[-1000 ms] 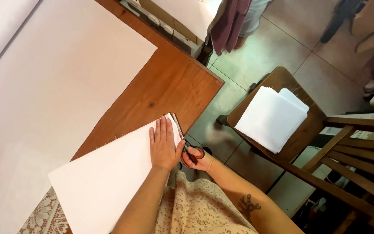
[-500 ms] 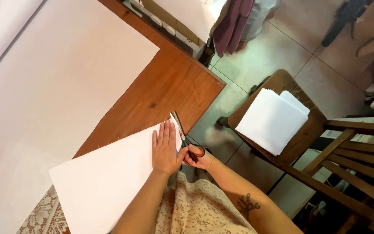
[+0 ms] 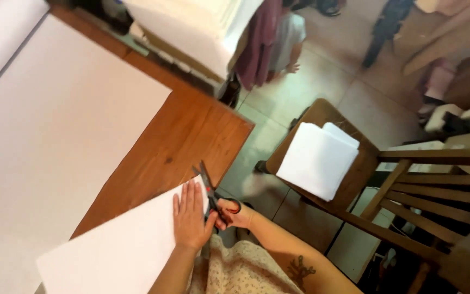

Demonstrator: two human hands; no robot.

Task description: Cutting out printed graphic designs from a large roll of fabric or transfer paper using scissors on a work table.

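White paper sheet (image 3: pixel 121 247) lies at the near edge of the brown wooden surface (image 3: pixel 175 141), and the left hand (image 3: pixel 190 218) is pressed flat on it, fingers straight and close together, palm down near the sheet's right edge. Right beside it, the right hand (image 3: pixel 234 213) is curled through the handles of the scissors (image 3: pixel 211 190), dark blades with a red-edged loop, gripping them at the paper's edge. The blades point away from the person along that edge, up toward the surface's corner; how far apart they stand, I cannot tell. The two hands are nearly touching, thumb of the left next to the scissor handles. A bigger white sheet (image 3: pixel 55 147) covers the left of the surface. Off to the right, a wooden chair (image 3: pixel 398 179) carries a stack of folded white paper (image 3: pixel 316 160).
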